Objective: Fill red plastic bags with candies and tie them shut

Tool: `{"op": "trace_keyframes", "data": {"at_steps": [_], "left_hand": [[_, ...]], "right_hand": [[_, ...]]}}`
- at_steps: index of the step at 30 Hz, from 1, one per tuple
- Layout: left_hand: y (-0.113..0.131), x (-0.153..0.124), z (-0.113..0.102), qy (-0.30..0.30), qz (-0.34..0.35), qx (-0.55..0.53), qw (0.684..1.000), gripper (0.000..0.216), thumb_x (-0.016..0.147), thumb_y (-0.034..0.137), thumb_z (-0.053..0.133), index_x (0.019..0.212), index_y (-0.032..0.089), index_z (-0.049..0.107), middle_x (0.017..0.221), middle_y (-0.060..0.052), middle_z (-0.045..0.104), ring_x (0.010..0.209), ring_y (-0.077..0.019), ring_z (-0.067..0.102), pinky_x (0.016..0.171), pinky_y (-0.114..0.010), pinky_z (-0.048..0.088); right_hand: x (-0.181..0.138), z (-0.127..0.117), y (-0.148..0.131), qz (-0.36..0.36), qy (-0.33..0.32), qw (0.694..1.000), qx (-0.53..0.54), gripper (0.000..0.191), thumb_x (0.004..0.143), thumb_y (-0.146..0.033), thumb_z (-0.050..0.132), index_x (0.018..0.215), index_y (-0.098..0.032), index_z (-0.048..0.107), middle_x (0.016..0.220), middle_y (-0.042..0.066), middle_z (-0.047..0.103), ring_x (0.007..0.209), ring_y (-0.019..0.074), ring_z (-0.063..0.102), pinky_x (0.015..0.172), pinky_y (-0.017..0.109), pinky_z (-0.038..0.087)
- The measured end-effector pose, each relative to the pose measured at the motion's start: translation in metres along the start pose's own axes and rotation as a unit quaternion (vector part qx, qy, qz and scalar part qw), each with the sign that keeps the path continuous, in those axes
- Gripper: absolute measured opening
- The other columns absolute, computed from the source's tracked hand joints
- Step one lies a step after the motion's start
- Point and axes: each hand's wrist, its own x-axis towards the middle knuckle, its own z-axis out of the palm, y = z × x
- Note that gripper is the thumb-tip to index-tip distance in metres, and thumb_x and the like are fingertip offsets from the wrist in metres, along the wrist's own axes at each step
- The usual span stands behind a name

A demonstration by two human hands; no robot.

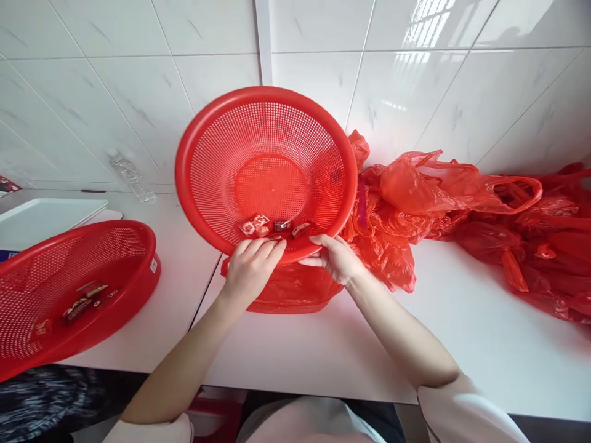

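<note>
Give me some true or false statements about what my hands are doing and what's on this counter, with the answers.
1. Both the left hand and the right hand grip the lower rim of the tilted red basket. True.
2. That basket is filled to the brim. False: only a few wrapped candies lie at its lower edge.
3. A second red basket sits on the table to the left, with a few candies in it. True.
4. The plastic bags piled on the right are blue. False: they are red.
5. A white tray lies at the far left. True.
</note>
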Motion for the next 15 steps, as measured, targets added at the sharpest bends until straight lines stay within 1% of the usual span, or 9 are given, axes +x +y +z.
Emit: {"op": "trace_keyframes", "data": {"at_steps": [2,4,5,7,9,10,12,13,15], "left_hand": [[-0.004,-0.004,-0.001,0.009,0.020,-0.018,1.000,0.042,0.095,0.014,0.044,0.130,0.029,0.063,0.127,-0.003,0.069,0.124,-0.0253,0.059,0.112,-0.049,0.034],[-0.010,-0.012,-0.003,0.033,0.001,-0.027,0.999,0.042,0.092,0.025,0.056,0.133,0.032,0.059,0.136,-0.004,0.062,0.130,-0.0276,0.053,0.119,-0.052,0.023],[-0.013,-0.017,-0.004,0.054,-0.027,-0.028,0.998,0.045,0.089,0.032,0.061,0.134,0.031,0.058,0.138,-0.005,0.060,0.130,-0.0290,0.052,0.120,-0.053,0.020],[-0.018,-0.030,-0.003,0.119,-0.111,-0.034,0.986,0.052,0.084,0.039,0.066,0.134,0.028,0.054,0.138,-0.009,0.058,0.131,-0.0306,0.051,0.120,-0.052,0.023],[-0.024,-0.043,0.003,0.175,-0.223,-0.057,0.957,0.058,0.084,0.041,0.066,0.138,0.026,0.047,0.139,-0.011,0.054,0.133,-0.0307,0.047,0.118,-0.051,0.029],[-0.026,-0.049,0.007,0.180,-0.279,-0.080,0.940,0.062,0.085,0.042,0.065,0.140,0.025,0.043,0.141,-0.013,0.051,0.134,-0.0306,0.046,0.116,-0.050,0.033],[-0.032,-0.059,0.018,0.136,-0.372,-0.152,0.905,0.072,0.083,0.047,0.066,0.145,0.023,0.037,0.145,-0.016,0.045,0.135,-0.0314,0.045,0.111,-0.049,0.039],[-0.035,-0.062,0.025,0.099,-0.400,-0.194,0.890,0.078,0.081,0.049,0.068,0.147,0.023,0.035,0.147,-0.017,0.043,0.136,-0.0318,0.044,0.110,-0.049,0.041],[-0.040,-0.066,0.038,0.041,-0.420,-0.277,0.863,0.083,0.077,0.046,0.071,0.149,0.024,0.033,0.148,-0.017,0.042,0.135,-0.0312,0.046,0.107,-0.047,0.045]], "right_hand": [[0.001,-0.010,-0.002,0.007,0.035,0.999,-0.008,0.014,0.080,-0.023,0.060,0.092,-0.017,0.058,0.089,0.007,0.073,0.081,0.0203,0.073,0.076,0.039,0.065],[0.000,-0.023,-0.007,0.010,0.052,0.998,-0.016,0.013,0.078,-0.023,0.059,0.089,-0.018,0.059,0.085,0.005,0.072,0.079,0.0193,0.072,0.073,0.038,0.066],[-0.002,-0.029,-0.009,0.008,0.060,0.998,-0.022,0.013,0.077,-0.022,0.060,0.089,-0.018,0.060,0.084,0.005,0.072,0.078,0.0191,0.071,0.072,0.037,0.066],[-0.006,-0.042,-0.015,-0.002,0.076,0.996,-0.041,0.015,0.074,-0.023,0.062,0.089,-0.018,0.061,0.084,0.005,0.072,0.076,0.0193,0.071,0.067,0.037,0.066],[-0.011,-0.052,-0.018,-0.019,0.093,0.993,-0.075,0.019,0.072,-0.025,0.064,0.090,-0.018,0.062,0.085,0.005,0.072,0.074,0.0205,0.071,0.064,0.037,0.065],[-0.013,-0.057,-0.019,-0.030,0.101,0.990,-0.093,0.021,0.071,-0.027,0.065,0.090,-0.018,0.062,0.085,0.005,0.072,0.074,0.0212,0.071,0.063,0.038,0.065],[-0.018,-0.065,-0.020,-0.049,0.114,0.984,-0.125,0.024,0.069,-0.028,0.066,0.091,-0.019,0.061,0.084,0.004,0.072,0.074,0.0224,0.071,0.061,0.038,0.064],[-0.020,-0.068,-0.019,-0.057,0.118,0.982,-0.139,0.025,0.069,-0.029,0.066,0.091,-0.019,0.061,0.084,0.004,0.072,0.074,0.0228,0.071,0.061,0.038,0.064],[-0.023,-0.074,-0.016,-0.069,0.118,0.976,-0.167,0.025,0.070,-0.031,0.065,0.092,-0.019,0.061,0.085,0.003,0.073,0.075,0.0233,0.072,0.062,0.038,0.063]]}}
